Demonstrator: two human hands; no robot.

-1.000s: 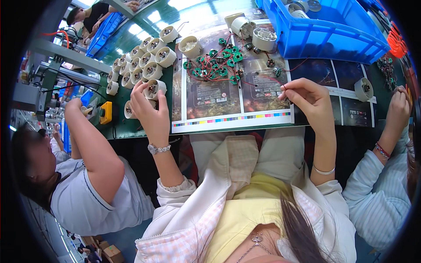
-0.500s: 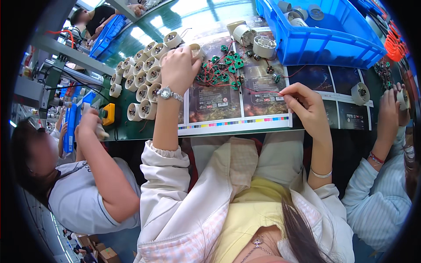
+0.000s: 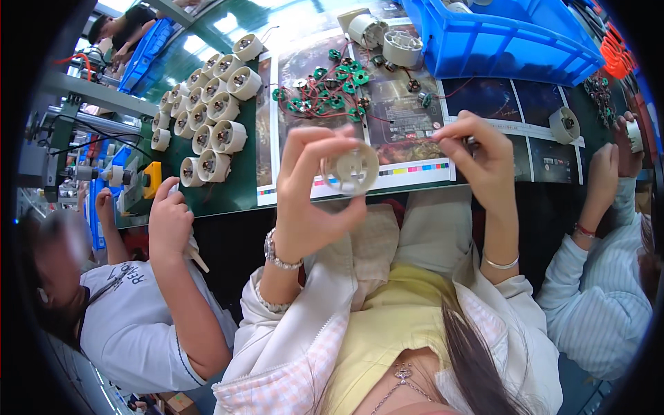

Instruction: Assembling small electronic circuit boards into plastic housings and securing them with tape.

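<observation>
My left hand [image 3: 304, 183] grips a white round plastic housing [image 3: 351, 169] by its rim. The housing is tilted so that its hollow inside shows, slightly blurred. To the right my right hand [image 3: 481, 155] is closed in a pinch; a bit of red wire shows at the fingertips, and a small dark metallic part [image 3: 472, 143] shows between the curled fingers. Beyond both hands lies a tangled pile of small green round boards with red wires [image 3: 335, 90]. Rows of white housings with metal parts inside [image 3: 223, 106] stand to the left of the pile.
A blue crate [image 3: 512, 48] with white housings inside stands at the back right. Two white housings [image 3: 402, 48] sit beside it; another [image 3: 564, 125] stands farther right. Printed sheets [image 3: 415, 176] cover part of the green table. Co-workers sit on either side, hands [image 3: 173, 214] close to mine.
My left hand has come back from the housing rows towards me, now with a housing in it. The red wire at my right fingertips no longer stretches to the pile. The whole view has shifted.
</observation>
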